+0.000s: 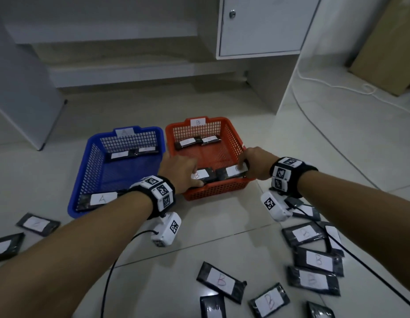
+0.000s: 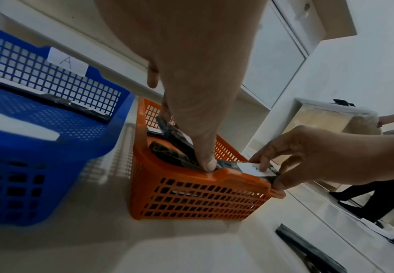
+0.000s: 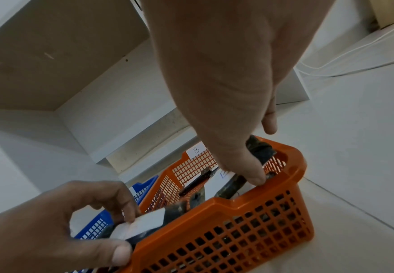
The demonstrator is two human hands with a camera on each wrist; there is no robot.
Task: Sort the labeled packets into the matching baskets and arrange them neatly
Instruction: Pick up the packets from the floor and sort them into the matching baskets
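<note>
Both hands are at the near end of the orange basket (image 1: 213, 191), each lowering a B packet into it. The left hand (image 1: 178, 171) pinches the left packet (image 1: 202, 175), thumb at the basket's near wall; the right hand (image 1: 254, 162) pinches the right packet (image 1: 233, 172), which sits just beside the first. To do this well, I would lay both flat, labels up, edges parallel to the near wall like the two packets at the basket's far end, then release. The blue basket (image 1: 84, 171) stands just left of the orange one.
</note>
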